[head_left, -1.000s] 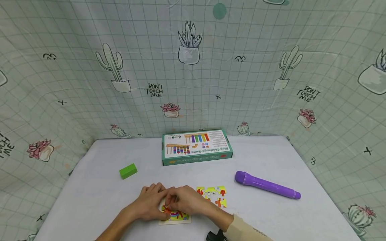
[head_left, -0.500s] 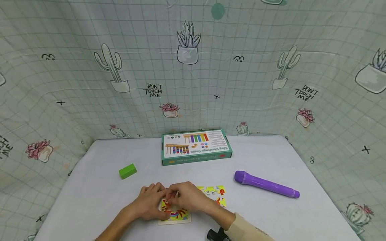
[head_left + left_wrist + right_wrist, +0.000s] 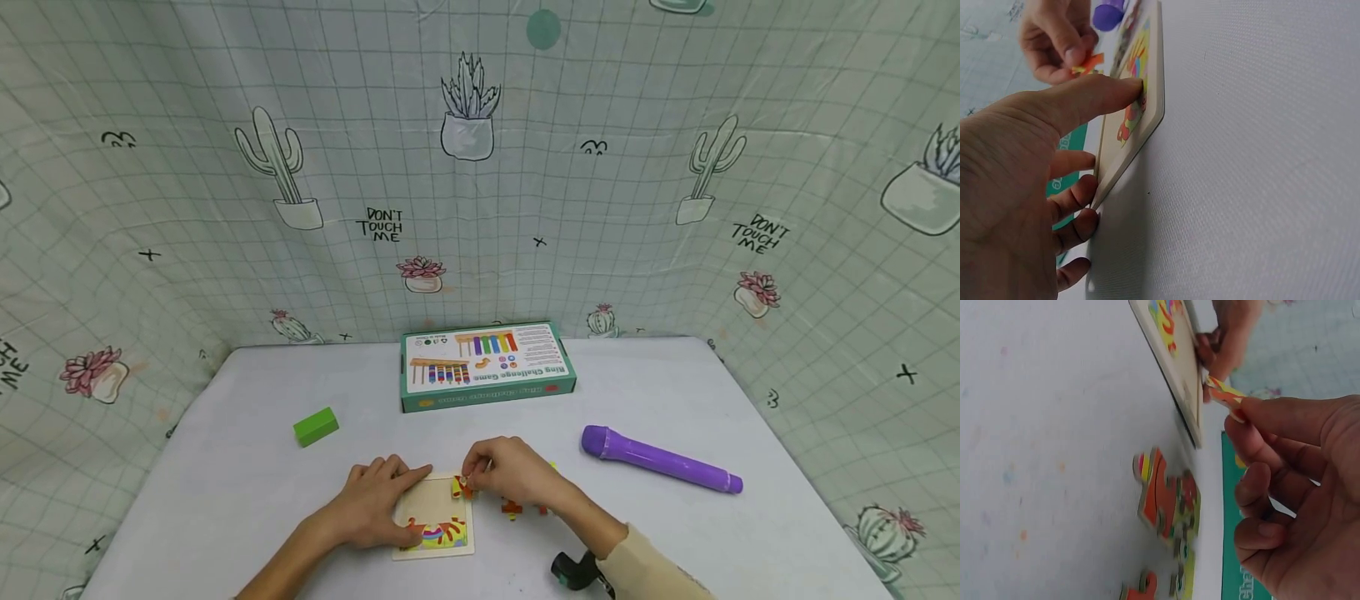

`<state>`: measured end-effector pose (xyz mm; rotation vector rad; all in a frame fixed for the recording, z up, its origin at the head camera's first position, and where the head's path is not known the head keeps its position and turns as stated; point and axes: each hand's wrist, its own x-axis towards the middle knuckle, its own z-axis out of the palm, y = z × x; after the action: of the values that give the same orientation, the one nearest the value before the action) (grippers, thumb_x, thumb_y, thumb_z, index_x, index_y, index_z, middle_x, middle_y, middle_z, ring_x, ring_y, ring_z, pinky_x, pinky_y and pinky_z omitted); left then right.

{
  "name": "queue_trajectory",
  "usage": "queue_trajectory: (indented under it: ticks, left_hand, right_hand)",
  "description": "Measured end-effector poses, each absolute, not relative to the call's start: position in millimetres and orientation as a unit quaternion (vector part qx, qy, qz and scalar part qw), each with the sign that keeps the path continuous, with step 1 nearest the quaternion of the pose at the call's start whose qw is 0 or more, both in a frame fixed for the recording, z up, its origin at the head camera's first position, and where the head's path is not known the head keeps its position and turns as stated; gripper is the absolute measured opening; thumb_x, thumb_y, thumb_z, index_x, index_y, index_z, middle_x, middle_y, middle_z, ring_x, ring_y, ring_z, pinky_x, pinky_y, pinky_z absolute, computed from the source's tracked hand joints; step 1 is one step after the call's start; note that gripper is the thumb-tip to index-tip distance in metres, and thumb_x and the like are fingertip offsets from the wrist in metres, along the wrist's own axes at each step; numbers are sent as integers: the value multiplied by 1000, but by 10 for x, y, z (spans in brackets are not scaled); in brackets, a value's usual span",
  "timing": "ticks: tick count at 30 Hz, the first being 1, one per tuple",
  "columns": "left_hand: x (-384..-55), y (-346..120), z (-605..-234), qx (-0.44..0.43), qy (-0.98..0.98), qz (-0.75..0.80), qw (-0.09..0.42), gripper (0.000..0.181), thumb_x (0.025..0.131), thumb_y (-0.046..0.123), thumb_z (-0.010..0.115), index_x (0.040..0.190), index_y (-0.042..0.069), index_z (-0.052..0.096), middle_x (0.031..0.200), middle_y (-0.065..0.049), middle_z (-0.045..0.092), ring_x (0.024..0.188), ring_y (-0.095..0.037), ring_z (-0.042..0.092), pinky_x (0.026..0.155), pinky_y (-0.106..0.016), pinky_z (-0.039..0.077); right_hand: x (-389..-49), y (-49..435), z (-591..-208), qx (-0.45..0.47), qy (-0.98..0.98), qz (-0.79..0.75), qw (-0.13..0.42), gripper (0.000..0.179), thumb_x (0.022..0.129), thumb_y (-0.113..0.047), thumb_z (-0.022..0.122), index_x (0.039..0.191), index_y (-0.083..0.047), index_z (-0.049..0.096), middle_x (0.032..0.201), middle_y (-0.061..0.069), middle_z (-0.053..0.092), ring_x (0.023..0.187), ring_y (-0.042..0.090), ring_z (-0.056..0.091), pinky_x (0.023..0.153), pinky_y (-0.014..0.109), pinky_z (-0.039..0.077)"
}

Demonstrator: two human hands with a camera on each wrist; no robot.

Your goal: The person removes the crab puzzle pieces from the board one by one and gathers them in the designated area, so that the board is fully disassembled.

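A square wooden puzzle tray [image 3: 429,494] lies before me, with bright pieces along its near side and bare wood above them. My left hand [image 3: 367,506] is spread at its left, thumb pressing on the pieces [image 3: 442,533] and index finger reaching along the far edge. In the left wrist view, the other fingertips sit by the tray's rim [image 3: 1157,69]. My right hand [image 3: 516,472] pinches a red-and-yellow puzzle piece [image 3: 458,488] between thumb and index finger over the tray's far right corner. The right wrist view shows that puzzle piece [image 3: 1225,395] tilted, seen nearly edge-on.
Loose puzzle pieces [image 3: 512,508] lie right of the tray, partly hidden by my right arm; the right wrist view shows several pieces [image 3: 1169,500] clustered. A green block [image 3: 316,427], a game box [image 3: 489,368] and a purple toy microphone [image 3: 660,459] stand farther off.
My right hand has moved right and away from me, carrying the puzzle piece from the tray's far left to its far right corner. The left hand stays in place.
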<state>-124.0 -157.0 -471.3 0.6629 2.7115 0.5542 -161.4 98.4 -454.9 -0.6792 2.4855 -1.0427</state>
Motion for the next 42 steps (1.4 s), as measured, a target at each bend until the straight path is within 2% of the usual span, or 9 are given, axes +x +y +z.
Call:
queue_trajectory:
  ticks: [10, 16, 24, 42]
  left_hand:
    - [-1243, -1566, -4710, 227, 942, 194, 152, 88, 69, 56, 81, 145, 20, 54, 107, 9, 46, 104, -16, 43, 87, -50, 32]
    - [-1238, -1564, -4721, 228, 943, 191, 147, 87, 69, 55, 80, 145, 20, 55, 107, 9, 46, 104, -16, 43, 88, -51, 32]
    - [-1228, -1566, -4713, 231, 943, 191, 141, 86, 70, 54, 80, 144, 19, 55, 107, 9, 46, 103, -16, 43, 88, -51, 32]
    - [-1211, -1573, -4707, 238, 943, 192, 134, 86, 72, 55, 80, 145, 18, 54, 108, 9, 46, 101, -15, 42, 87, -49, 32]
  right_hand:
    - [-1617, 1150, -4613, -226, 880, -348, 230, 7, 88, -12, 75, 85, -15, 70, 69, -7, 62, 60, 9, 53, 58, 24, 42]
    - [-1609, 1146, -4639, -226, 889, -336, 213, 10, 88, -11, 75, 83, -17, 69, 68, -8, 62, 56, 7, 53, 54, 24, 42]
    - [-1604, 1143, -4656, -233, 902, -311, 190, 9, 87, -14, 77, 83, -17, 69, 70, -9, 60, 60, 7, 53, 57, 25, 42]
    - [-1608, 1140, -4681, -230, 910, -286, 193, 11, 86, -16, 78, 79, -19, 71, 70, -8, 58, 65, 8, 51, 60, 25, 41]
